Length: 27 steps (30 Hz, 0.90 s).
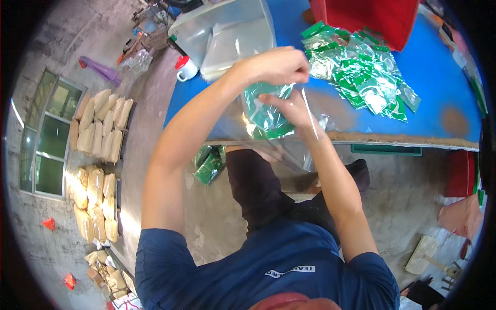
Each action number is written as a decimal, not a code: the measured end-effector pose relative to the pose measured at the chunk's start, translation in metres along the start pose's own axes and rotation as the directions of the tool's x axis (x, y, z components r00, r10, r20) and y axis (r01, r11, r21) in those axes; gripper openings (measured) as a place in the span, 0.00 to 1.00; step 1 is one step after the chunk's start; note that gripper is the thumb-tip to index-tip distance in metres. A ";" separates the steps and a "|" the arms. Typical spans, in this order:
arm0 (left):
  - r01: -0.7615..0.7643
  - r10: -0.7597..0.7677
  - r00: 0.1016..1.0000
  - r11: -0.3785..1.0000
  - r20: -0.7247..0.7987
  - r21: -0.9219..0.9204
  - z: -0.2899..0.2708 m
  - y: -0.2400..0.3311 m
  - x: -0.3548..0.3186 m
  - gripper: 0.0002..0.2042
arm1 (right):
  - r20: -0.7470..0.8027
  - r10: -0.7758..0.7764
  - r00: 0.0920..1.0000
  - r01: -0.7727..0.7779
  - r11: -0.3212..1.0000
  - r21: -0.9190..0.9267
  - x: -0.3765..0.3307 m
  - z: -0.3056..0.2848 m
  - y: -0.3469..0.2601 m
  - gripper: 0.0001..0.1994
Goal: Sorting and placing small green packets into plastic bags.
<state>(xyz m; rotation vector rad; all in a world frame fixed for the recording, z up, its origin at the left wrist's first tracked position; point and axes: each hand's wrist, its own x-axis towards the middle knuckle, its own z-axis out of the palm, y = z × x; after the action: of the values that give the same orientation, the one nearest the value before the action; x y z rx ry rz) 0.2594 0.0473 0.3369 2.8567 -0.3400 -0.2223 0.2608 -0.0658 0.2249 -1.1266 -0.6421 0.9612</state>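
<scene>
At the near edge of the blue table, my right hand (293,107) grips a stack of green-and-clear plastic packets (268,116), its thumb lying across the top. A large clear plastic bag (281,147) surrounds the packets and hangs loosely about my right wrist. My left hand (279,64) is just above and beyond the packets, fingers curled closed close to the bag's film. What those fingers pinch, if anything, is hidden. A loose heap of similar green-and-clear packets (369,77) lies to the right of my hands.
A translucent bin (248,18) holding clear bags stands at the far left of the table (439,93), near a white mug (186,70) with a red lid. A red container (367,18) stands behind the heap. More green packets (209,168) are below the table's edge.
</scene>
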 end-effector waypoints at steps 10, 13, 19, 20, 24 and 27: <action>-0.391 0.437 0.618 0.892 -0.654 0.226 0.068 0.089 -0.010 0.22 | 0.197 0.188 0.962 -0.126 0.948 -0.292 0.001 -0.059 0.011 0.28; -0.316 -0.131 0.250 0.925 -0.959 -0.209 0.105 0.018 -0.113 0.33 | 0.201 0.278 0.939 -0.255 0.958 -0.132 0.007 -0.042 0.015 0.28; -0.728 -0.924 0.263 -0.002 -0.277 -0.685 0.205 -0.020 -0.112 0.14 | 0.204 0.254 0.945 -0.237 0.966 -0.106 0.005 -0.051 0.020 0.27; -0.703 -0.935 0.293 -0.067 -0.202 -0.708 0.199 -0.006 -0.101 0.18 | 0.174 0.256 0.951 -0.241 0.965 -0.101 0.006 -0.056 0.025 0.28; -0.677 -0.905 0.395 -0.170 -0.158 -0.716 0.190 -0.011 -0.128 0.26 | 0.165 0.220 0.961 -0.203 0.972 -0.117 -0.005 -0.010 0.003 0.30; -0.645 -0.876 0.457 -0.205 -0.157 -0.736 0.187 -0.012 -0.142 0.28 | 0.204 0.271 0.941 -0.287 0.956 0.054 -0.002 -0.003 0.005 0.29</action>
<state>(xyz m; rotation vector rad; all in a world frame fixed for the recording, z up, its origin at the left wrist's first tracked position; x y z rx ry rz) 0.0922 0.0505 0.1715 0.7104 0.4724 0.7447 0.2612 -0.0686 0.2191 -1.0751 -0.6020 1.3430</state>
